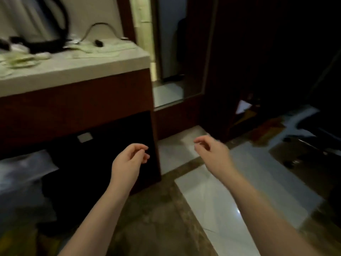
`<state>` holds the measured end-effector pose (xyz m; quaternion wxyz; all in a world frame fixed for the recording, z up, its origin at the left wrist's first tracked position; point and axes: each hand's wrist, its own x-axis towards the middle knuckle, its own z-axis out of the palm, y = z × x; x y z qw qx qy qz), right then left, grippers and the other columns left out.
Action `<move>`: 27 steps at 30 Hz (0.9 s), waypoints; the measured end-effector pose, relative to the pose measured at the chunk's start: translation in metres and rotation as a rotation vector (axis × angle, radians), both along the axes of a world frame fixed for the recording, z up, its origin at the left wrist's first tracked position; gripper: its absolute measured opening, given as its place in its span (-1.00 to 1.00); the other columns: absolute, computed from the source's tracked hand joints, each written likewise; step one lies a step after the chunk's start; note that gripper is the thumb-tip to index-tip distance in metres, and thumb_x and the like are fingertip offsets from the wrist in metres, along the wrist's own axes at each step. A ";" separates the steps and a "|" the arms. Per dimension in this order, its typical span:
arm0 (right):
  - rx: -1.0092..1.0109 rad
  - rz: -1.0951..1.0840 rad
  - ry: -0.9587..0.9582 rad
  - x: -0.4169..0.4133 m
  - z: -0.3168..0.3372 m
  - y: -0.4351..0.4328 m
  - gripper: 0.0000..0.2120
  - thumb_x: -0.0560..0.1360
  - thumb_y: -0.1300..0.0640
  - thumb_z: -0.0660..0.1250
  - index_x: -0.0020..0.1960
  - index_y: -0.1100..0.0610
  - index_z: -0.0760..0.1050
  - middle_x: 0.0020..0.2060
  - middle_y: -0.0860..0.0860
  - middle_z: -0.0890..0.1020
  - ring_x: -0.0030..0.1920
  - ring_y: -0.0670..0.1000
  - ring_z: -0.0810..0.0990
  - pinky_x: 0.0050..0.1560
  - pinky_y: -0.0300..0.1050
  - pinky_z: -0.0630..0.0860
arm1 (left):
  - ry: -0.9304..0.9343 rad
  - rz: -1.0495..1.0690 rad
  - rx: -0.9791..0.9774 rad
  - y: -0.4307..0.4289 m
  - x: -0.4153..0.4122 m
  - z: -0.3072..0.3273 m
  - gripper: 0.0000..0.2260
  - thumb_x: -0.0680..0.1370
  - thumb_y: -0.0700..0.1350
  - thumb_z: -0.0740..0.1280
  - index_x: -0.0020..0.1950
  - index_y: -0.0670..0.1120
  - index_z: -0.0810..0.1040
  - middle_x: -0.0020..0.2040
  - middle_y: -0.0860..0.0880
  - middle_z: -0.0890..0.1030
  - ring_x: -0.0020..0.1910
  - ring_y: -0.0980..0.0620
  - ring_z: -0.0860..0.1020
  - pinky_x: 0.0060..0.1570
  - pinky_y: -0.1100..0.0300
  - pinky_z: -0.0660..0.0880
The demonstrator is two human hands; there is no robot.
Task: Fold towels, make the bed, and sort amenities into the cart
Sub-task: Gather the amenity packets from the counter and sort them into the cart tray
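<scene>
Floor tiles (212,200) are glossy polished stone, pale panels with brown marbled borders, catching glare. Counter top (73,69) looks smooth, matt pale stone over a reddish wood-veneer cabinet (73,108). Kettle (46,21) handle's shiny black plastic.

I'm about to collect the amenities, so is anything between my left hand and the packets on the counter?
Nothing visible blocks it. The left hand hangs empty before the cabinet; the packets lie on the counter in front of the kettle.
</scene>
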<state>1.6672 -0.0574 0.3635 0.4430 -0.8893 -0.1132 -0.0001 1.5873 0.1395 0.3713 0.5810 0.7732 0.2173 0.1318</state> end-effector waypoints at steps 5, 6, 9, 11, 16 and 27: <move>0.030 0.351 -0.042 0.072 0.030 0.115 -0.92 0.57 0.06 0.25 0.00 -0.10 0.48 -0.23 -0.22 0.54 -0.20 -0.22 0.50 -0.31 -0.42 0.33 | 0.042 0.284 -0.005 0.077 0.003 -0.007 -0.83 0.61 -0.16 0.20 -0.01 0.02 0.57 -0.13 -0.01 0.62 -0.10 0.06 0.57 -0.12 0.22 0.43; 0.044 0.412 -0.040 0.080 0.033 0.139 -0.91 0.57 0.06 0.24 0.02 -0.09 0.50 -0.22 -0.21 0.55 -0.19 -0.22 0.51 -0.30 -0.40 0.35 | 0.051 0.327 -0.014 0.092 0.003 -0.010 -0.83 0.61 -0.17 0.20 -0.01 0.02 0.57 -0.13 -0.02 0.62 -0.09 0.05 0.57 -0.12 0.22 0.43; 0.068 0.573 -0.059 0.103 0.042 0.208 -0.85 0.59 0.05 0.22 0.10 -0.06 0.52 -0.12 -0.23 0.55 -0.11 -0.24 0.50 -0.23 -0.42 0.34 | 0.067 0.439 -0.055 0.142 0.015 -0.020 -0.83 0.60 -0.19 0.21 -0.02 0.01 0.58 -0.13 -0.02 0.62 -0.06 0.01 0.57 -0.08 0.16 0.45; 0.068 0.629 -0.089 0.119 0.045 0.251 -0.83 0.59 0.06 0.22 0.14 -0.03 0.52 -0.08 -0.21 0.54 -0.07 -0.23 0.49 -0.20 -0.45 0.33 | 0.057 0.465 -0.052 0.176 0.031 -0.023 -0.83 0.60 -0.19 0.21 -0.02 0.02 0.57 -0.13 -0.01 0.62 -0.05 0.01 0.57 -0.08 0.15 0.45; 0.118 0.566 -0.173 0.166 0.062 0.338 -0.86 0.56 0.07 0.25 0.08 -0.04 0.55 -0.17 -0.21 0.57 -0.14 -0.24 0.51 -0.21 -0.45 0.34 | -0.122 0.464 0.064 0.263 0.097 0.021 -0.82 0.58 -0.21 0.23 -0.06 0.03 0.58 -0.25 0.07 0.63 -0.24 0.21 0.57 -0.11 0.20 0.45; 0.125 0.642 -0.481 0.226 0.156 0.427 -0.85 0.57 0.05 0.25 0.07 -0.04 0.56 -0.32 -0.16 0.56 -0.31 -0.19 0.52 -0.28 -0.23 0.47 | -0.313 0.405 0.222 0.345 0.160 0.110 -0.85 0.58 -0.13 0.25 0.00 0.11 0.56 -0.22 0.06 0.64 -0.37 0.15 0.58 -0.45 0.29 0.48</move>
